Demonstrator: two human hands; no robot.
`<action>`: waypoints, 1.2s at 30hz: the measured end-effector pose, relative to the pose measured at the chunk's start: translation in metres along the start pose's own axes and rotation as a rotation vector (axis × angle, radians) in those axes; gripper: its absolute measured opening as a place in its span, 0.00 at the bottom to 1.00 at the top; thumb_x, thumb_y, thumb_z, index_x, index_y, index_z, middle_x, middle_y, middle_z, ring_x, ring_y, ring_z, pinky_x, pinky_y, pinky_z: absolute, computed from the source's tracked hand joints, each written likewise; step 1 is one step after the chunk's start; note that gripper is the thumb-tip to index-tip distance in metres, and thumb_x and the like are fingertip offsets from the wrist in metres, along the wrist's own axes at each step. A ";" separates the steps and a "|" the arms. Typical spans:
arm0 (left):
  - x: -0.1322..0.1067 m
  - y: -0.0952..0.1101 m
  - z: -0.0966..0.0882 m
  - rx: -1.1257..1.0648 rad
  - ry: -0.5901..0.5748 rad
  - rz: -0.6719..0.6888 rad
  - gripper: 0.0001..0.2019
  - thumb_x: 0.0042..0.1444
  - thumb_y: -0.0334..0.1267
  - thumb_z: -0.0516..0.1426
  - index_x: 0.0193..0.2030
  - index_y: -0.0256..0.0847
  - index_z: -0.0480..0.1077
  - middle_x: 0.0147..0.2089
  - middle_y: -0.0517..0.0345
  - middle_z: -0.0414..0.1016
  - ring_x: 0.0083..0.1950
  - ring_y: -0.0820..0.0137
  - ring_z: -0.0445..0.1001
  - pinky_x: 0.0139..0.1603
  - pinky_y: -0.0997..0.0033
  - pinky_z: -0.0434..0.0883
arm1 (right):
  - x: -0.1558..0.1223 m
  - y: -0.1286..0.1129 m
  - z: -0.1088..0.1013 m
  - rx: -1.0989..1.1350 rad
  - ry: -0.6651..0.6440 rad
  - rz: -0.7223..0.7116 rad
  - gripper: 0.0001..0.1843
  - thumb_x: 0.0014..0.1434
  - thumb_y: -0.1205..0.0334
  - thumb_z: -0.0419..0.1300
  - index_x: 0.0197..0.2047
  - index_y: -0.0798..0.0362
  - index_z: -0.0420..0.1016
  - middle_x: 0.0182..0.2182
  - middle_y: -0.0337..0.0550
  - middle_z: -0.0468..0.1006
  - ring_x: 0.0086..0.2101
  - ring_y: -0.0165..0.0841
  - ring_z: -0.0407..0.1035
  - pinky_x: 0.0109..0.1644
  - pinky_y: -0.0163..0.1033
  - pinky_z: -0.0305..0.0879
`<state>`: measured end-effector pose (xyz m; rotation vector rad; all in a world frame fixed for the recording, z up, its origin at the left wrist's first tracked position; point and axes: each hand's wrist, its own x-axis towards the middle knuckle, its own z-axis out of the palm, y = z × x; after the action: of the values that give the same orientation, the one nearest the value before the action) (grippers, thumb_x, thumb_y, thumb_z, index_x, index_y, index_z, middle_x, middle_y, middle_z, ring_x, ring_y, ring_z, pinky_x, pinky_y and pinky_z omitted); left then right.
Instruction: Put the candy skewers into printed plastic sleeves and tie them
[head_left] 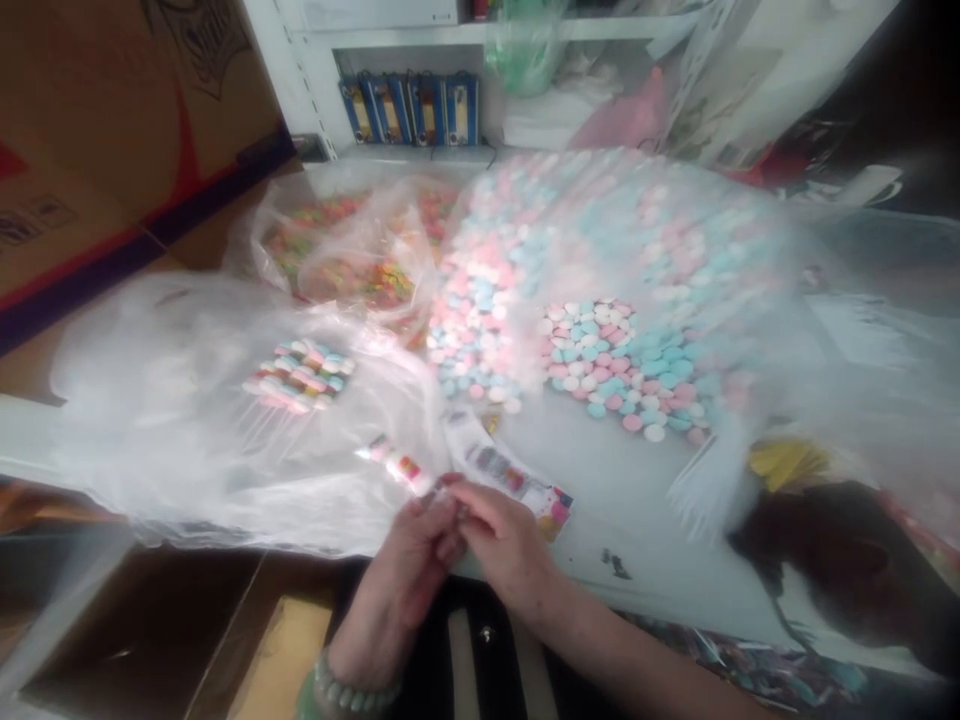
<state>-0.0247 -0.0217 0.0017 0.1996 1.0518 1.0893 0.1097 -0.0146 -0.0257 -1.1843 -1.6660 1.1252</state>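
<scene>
My left hand (409, 570), with a pale bead bracelet (352, 685) at the wrist, and my right hand (506, 545) meet at the fingertips near the table's front. Between them they pinch the end of a small wrapped candy roll (397, 465), which points up and left. A printed paper candy strip (517, 480) lies just right of my fingers. Beyond my hands, a clear plastic bag (637, 300) holds many round pink, blue and white candies. To the left, a sheet of clear plastic (172, 420) lies under a short row of candy rolls (296, 375).
A clear bag of multicoloured sweets (352, 265) lies at the back left. A large cardboard box (112, 120) stands at the upper left. Blue boxes (409, 110) line a white shelf behind the table. A yellow item (787, 465) and dark material (825, 560) sit at the right.
</scene>
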 end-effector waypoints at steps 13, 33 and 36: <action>0.000 0.004 0.003 -0.216 0.125 -0.017 0.10 0.60 0.37 0.59 0.33 0.32 0.77 0.30 0.54 0.76 0.35 0.70 0.75 0.44 0.71 0.73 | -0.002 -0.019 0.010 -0.530 0.142 -0.513 0.11 0.66 0.72 0.53 0.43 0.54 0.76 0.37 0.48 0.79 0.38 0.38 0.72 0.42 0.42 0.67; -0.010 0.006 -0.031 0.430 -0.068 0.177 0.20 0.53 0.55 0.62 0.27 0.38 0.74 0.27 0.55 0.74 0.28 0.69 0.70 0.30 0.70 0.68 | 0.037 -0.040 0.006 0.495 -0.089 0.350 0.10 0.49 0.60 0.64 0.36 0.49 0.71 0.29 0.35 0.73 0.25 0.29 0.65 0.28 0.34 0.64; -0.009 0.003 -0.022 0.431 -0.053 -0.001 0.22 0.49 0.59 0.63 0.27 0.38 0.72 0.20 0.61 0.66 0.16 0.74 0.59 0.16 0.73 0.53 | 0.044 -0.043 0.014 0.711 -0.082 0.485 0.10 0.47 0.61 0.63 0.34 0.50 0.69 0.23 0.31 0.71 0.18 0.27 0.61 0.22 0.33 0.59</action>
<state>-0.0445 -0.0345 -0.0031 0.5694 1.2292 0.8399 0.0739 0.0176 0.0154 -1.0811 -0.8883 1.8824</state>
